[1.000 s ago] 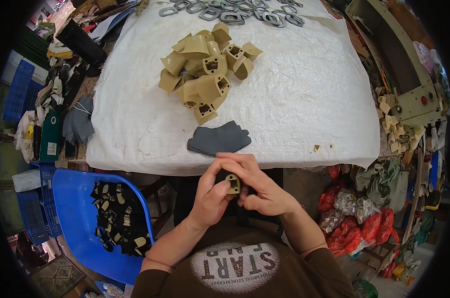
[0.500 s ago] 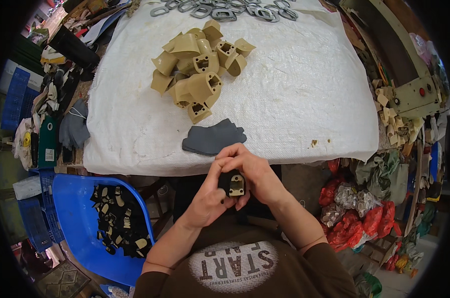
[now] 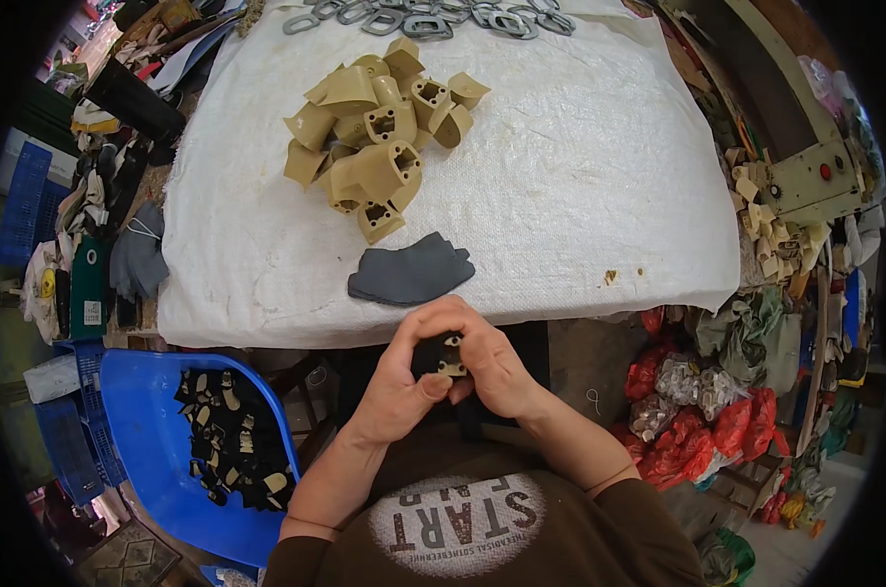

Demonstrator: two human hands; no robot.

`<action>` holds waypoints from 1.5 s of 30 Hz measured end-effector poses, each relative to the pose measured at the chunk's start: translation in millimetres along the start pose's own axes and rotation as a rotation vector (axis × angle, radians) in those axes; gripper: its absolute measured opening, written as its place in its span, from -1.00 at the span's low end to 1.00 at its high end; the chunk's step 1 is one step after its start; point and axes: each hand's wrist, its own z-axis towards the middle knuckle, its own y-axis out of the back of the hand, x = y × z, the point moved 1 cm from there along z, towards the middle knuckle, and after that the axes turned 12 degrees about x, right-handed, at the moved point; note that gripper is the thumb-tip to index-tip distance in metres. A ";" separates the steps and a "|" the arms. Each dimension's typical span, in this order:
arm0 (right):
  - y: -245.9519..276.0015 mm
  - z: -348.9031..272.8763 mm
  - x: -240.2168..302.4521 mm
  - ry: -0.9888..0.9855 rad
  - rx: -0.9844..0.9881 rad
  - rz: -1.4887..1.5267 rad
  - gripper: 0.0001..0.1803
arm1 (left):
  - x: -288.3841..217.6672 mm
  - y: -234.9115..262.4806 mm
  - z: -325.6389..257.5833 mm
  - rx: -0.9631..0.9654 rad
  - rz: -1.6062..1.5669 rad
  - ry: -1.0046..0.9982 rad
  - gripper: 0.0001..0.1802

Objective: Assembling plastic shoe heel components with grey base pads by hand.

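A shoe heel (image 3: 429, 358), beige at its hollow end and wrapped in dark material, is held between my two hands just off the table's front edge. My left hand (image 3: 396, 380) grips it from the left, thumb against the lower side. Closed around the right side, my right hand (image 3: 497, 370) presses its thumb near the hollow end and hides part of the heel. A stack of dark grey cut pieces (image 3: 410, 271) lies just beyond my fingers. Farther back sits a heap of bare beige heels (image 3: 364, 176) with open, holed ends.
White woven sheeting (image 3: 580, 196) covers the table. Grey rings (image 3: 428, 24) lie at its far edge. At lower left stands a blue basin (image 3: 149, 479) containing black-covered heels (image 3: 229, 430). Red plastic bags (image 3: 678, 450) fill the right side, below a machine (image 3: 815, 186).
My fingers have closed further over the heel, and less of its hollow end shows. The right thumb has come across it. The view has shifted slightly.
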 end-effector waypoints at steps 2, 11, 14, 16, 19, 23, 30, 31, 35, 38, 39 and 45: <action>1.4 -2.7 5.1 -0.053 -0.029 0.034 -0.46 | -5.7 0.1 3.5 0.014 -0.251 -0.004 -0.07; 1.7 -4.8 19.5 -0.094 -0.083 -0.740 -0.48 | -9.2 -2.1 -0.3 -0.332 1.176 -0.120 -0.24; 7.0 -0.7 10.5 -0.108 -0.163 -0.635 -0.50 | -8.4 -7.2 -0.9 -0.271 0.866 -0.166 -0.26; 12.6 -5.0 16.8 -0.231 -0.213 -0.395 -0.50 | -9.5 -4.7 -4.0 -0.240 0.408 -0.101 -0.33; 12.8 -8.6 21.6 -0.174 -0.057 -0.413 -0.50 | -16.7 12.1 -4.4 -0.127 0.885 -0.062 -0.38; 8.6 -7.5 15.6 -0.051 0.028 -0.430 -0.48 | -3.2 -1.9 -2.5 -0.085 0.470 -0.032 -0.48; 22.1 -8.9 19.3 -0.015 -0.035 -0.909 -0.68 | -18.8 9.3 -6.1 -0.033 0.592 0.041 -0.48; 23.1 -7.2 19.5 -0.017 -0.037 -0.910 -0.68 | -20.3 8.3 -6.1 0.039 0.573 0.084 -0.47; 29.9 4.7 15.9 0.074 -0.033 -0.359 -0.82 | -13.0 3.7 -5.9 0.097 0.551 0.029 -0.47; 30.6 8.5 11.7 -0.051 0.221 0.134 -0.85 | -10.5 2.4 -7.0 0.169 0.434 0.120 -0.47; 31.4 7.4 10.5 -0.053 0.223 0.133 -0.85 | -9.6 1.9 -6.4 0.178 0.435 0.131 -0.48; 12.8 2.9 8.0 0.015 0.101 -0.158 -0.88 | -4.5 -1.0 -5.2 0.062 0.259 0.205 -0.57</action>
